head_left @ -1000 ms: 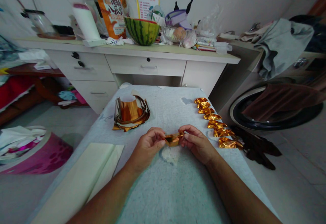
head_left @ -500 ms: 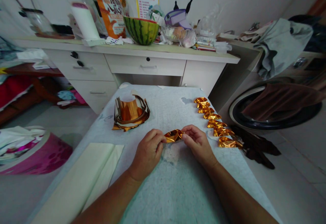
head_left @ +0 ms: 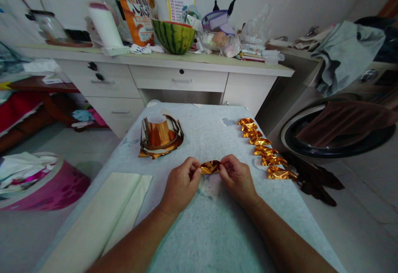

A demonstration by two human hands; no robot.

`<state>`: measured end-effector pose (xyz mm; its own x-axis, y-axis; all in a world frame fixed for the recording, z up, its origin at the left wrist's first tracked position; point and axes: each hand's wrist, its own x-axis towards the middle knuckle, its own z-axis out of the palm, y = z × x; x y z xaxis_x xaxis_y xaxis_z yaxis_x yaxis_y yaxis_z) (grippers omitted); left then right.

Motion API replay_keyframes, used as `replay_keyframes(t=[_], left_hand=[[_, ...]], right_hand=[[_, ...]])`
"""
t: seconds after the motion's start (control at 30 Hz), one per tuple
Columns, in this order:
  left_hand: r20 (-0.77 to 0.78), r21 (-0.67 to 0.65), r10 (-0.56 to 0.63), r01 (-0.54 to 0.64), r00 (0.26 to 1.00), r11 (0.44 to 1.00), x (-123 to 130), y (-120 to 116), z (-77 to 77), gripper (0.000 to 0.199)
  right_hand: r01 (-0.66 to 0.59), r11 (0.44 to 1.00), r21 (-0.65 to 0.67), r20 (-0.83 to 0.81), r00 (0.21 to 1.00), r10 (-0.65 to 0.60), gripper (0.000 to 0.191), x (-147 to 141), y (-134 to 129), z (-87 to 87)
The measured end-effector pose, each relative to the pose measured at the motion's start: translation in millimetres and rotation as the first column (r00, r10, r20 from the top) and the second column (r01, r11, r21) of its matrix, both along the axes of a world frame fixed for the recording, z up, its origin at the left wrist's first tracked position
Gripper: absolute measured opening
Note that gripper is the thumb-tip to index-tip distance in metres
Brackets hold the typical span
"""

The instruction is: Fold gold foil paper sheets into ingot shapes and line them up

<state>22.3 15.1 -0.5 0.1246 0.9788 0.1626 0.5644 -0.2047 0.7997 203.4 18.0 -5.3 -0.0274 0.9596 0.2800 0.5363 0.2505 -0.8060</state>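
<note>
A small folded piece of shiny gold foil paper [head_left: 210, 167] is stretched between my two hands, above the middle of the cloth-covered table [head_left: 217, 223]. My left hand [head_left: 183, 182] pinches its left end, and my right hand [head_left: 238, 177] pinches the right end. The ends themselves are hidden by the fingertips. Along the table's right edge lies a row of several folded gold foil pieces [head_left: 260, 141]. Farther back on the left stands a curled stack of gold foil sheets [head_left: 160, 134].
Folded pale paper sheets [head_left: 96, 215] lie at the table's left front. Behind the table, a white cabinet [head_left: 183, 78] carries a cut watermelon [head_left: 173, 37] and an orange snack bag [head_left: 135, 12]. A pink bin [head_left: 59, 188] stands left, a washing machine [head_left: 338, 128] right.
My right fingers have closed in tighter on the foil's right end. The foil piece now looks flatter and more evenly spread between the hands. The view has shifted slightly.
</note>
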Motion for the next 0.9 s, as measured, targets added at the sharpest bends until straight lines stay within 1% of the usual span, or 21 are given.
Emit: replay_keyframes(t=[0.1,0.3,0.5,0.57,0.67,0.77,0.9], left_hand=[[0.005,-0.008,0.012,-0.012,1.0,1.0,0.5,1.9,-2.0,0.01],[-0.028,0.008,0.027,-0.027,0.999,1.0,2.7,3.2,-0.4,0.012],[-0.085,0.017,0.045,-0.044,0.995,0.999,3.2,4.0,0.4,0.013],[-0.084,0.024,0.043,-0.041,0.996,0.999,2.7,3.8,-0.1,0.014],[-0.078,0.029,0.038,-0.036,0.996,0.999,2.4,3.2,-0.2,0.015],[-0.08,0.026,0.037,-0.035,0.996,0.999,2.7,3.5,0.5,0.015],[-0.083,0.01,0.024,-0.023,0.996,1.0,2.7,4.8,0.9,0.019]], right_hand=[[0.006,1.0,0.003,0.079,0.997,-0.006,0.004,-0.4,-0.7,0.5],[-0.03,1.0,0.009,0.144,0.989,0.028,0.008,1.8,-1.9,-0.7],[-0.062,0.998,0.016,0.159,0.986,0.059,0.007,-1.0,-2.9,-0.8],[-0.057,0.998,0.011,0.165,0.985,0.055,0.007,-2.5,-3.4,-0.4],[-0.058,0.998,0.002,0.181,0.982,0.057,0.013,-4.3,-4.4,0.8],[-0.058,0.998,0.001,0.22,0.974,0.056,0.013,-5.0,-5.4,2.3],[-0.118,0.993,0.007,0.243,0.964,0.113,0.014,-4.4,-6.5,3.5]])
